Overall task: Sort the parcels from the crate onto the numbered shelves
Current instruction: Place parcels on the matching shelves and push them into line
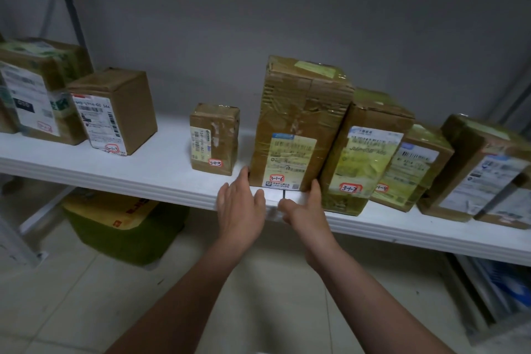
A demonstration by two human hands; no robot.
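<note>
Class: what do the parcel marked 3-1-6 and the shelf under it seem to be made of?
Parcel 3-1-6: brown corrugated cardboard, ribbing showing at crushed patches, wrapped in glossy clear tape. Shelf: smooth white, moulded front edge; possibly painted metal or plastic, unclear.

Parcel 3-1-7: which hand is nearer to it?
Right. The right hand sits just left of parcel 3-1-7, near its bottom; the left hand is farther left, at the far edge of parcel 3-1-6.

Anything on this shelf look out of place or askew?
The 3-1-7 parcel sits further forward than its neighbours, its lower corner at the front lip of the shelf. Between the 3-1-3 parcel and the 3-1-5 parcel is a bare gap; no 3-1-4 label shows.
</note>
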